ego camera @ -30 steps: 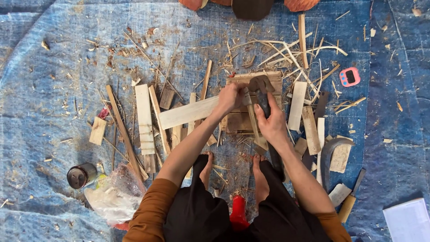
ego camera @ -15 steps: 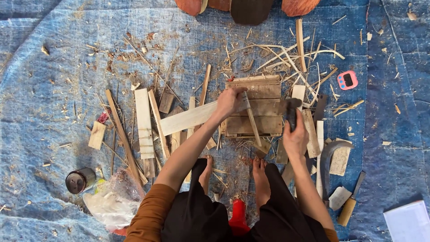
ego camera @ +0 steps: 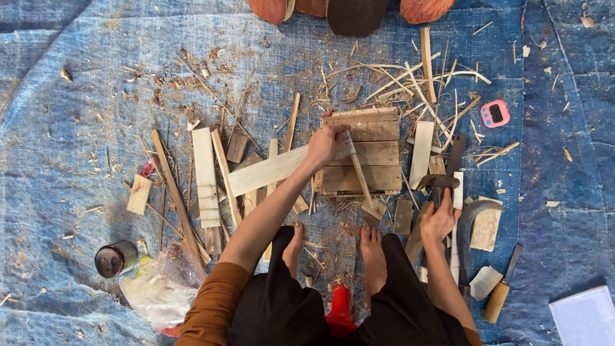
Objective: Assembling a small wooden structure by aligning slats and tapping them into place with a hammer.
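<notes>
I sit barefoot on a blue tarp. My left hand (ego camera: 327, 145) grips the end of a long pale plank (ego camera: 266, 171) and presses it on the left edge of a slatted wooden panel (ego camera: 371, 138) in front of my feet. A thin stick (ego camera: 359, 177) lies slanted across the panel. My right hand (ego camera: 439, 220) is off to the panel's right, low near the tarp, closed around the handle of a dark-headed hammer (ego camera: 438, 182).
Wood slats, offcuts and shavings litter the tarp (ego camera: 77, 128). A pink timer (ego camera: 495, 113) lies far right. A curved blade (ego camera: 466, 225) and a wooden-handled knife (ego camera: 499, 295) are by my right arm. A tin can (ego camera: 115, 257) and plastic bag (ego camera: 160, 289) sit left. Another person's knees (ego camera: 351, 11) show at top.
My right hand has carried the hammer from over the panel out to the right and down beside it. My left hand stays on the plank.
</notes>
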